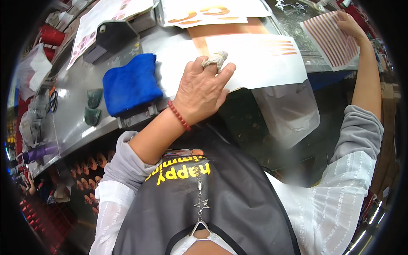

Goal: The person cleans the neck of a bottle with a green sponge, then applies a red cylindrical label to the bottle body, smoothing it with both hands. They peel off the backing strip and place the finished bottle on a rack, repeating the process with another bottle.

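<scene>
My left hand [196, 89], with a red bead bracelet at the wrist, is over the left part of a white sheet [263, 70] that bears a few orange-brown stripes. Its fingers are apart, and one fingertip is wrapped in off-white cloth [216, 59]. Far to the right, my right hand [351, 27] grips the upper edge of a sheet with red-brown stripes [327, 42], which is tilted above the metal surface. Beneath the white sheet lies an orange-brown board [231, 30]. Beside my left hand sits a folded blue cloth [129, 85].
A translucent plastic bin [291, 114] hangs below the table's front edge. Two dark green pieces [93, 108] lie on the metal table [74, 123], left of the blue cloth. Behind them stands a dark angled block [114, 37]. More printed sheets [208, 12] lie at the back.
</scene>
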`<move>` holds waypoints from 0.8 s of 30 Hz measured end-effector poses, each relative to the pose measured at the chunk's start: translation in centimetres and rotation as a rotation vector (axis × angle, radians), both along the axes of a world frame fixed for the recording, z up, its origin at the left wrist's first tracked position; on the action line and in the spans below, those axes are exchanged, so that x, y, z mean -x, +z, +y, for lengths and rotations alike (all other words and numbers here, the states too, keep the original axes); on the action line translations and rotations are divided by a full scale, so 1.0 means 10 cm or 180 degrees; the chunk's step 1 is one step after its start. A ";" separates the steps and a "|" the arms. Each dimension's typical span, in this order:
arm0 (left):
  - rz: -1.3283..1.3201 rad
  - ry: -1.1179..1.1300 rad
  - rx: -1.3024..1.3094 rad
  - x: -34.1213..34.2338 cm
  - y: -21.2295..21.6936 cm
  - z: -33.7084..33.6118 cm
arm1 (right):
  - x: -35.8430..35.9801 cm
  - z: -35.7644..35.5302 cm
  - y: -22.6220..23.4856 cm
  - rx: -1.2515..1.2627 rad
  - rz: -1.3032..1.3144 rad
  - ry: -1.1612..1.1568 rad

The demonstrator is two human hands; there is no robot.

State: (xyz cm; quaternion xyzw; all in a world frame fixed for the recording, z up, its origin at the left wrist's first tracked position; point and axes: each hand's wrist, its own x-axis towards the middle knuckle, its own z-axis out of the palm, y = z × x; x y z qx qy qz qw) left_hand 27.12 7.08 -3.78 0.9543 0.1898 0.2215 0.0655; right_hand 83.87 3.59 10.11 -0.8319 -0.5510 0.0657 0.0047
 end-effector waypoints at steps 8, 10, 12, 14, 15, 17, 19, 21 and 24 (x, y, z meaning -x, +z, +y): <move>0.1038 -0.0521 0.0569 -0.29 0.19 0.14 | 0.35 -0.19 0.21 0.0542 -0.0607 0.0419; 0.0600 -0.0726 0.0529 -0.33 0.13 0.23 | 0.51 -0.26 0.17 0.0200 -0.0624 0.0432; 0.0434 -0.0723 0.0887 -0.45 0.23 0.35 | 0.51 -0.39 0.14 -0.0047 -0.0771 0.0553; -0.0128 -0.0735 0.0484 -0.76 0.32 0.56 | 0.57 -0.43 0.19 0.0076 -0.0918 0.0595; -0.0353 -0.0750 0.0324 -0.97 0.42 0.60 | 0.65 -0.44 0.21 0.0146 -0.0985 0.0609; -0.1109 -0.0667 -0.0186 -1.39 0.43 0.76 | 1.40 -0.41 0.48 0.0344 -0.1705 0.0548; -0.1344 -0.0399 0.0456 -1.80 0.42 0.92 | 1.55 -0.46 0.56 -0.0025 -0.1302 0.0518; -0.0760 -0.0102 0.1810 -2.03 0.56 1.10 | 1.63 -0.50 0.64 -0.0382 -0.1375 0.0825; -0.0889 -0.0358 0.2132 -2.22 0.60 1.20 | 1.70 -0.55 0.72 -0.0698 -0.1519 0.1246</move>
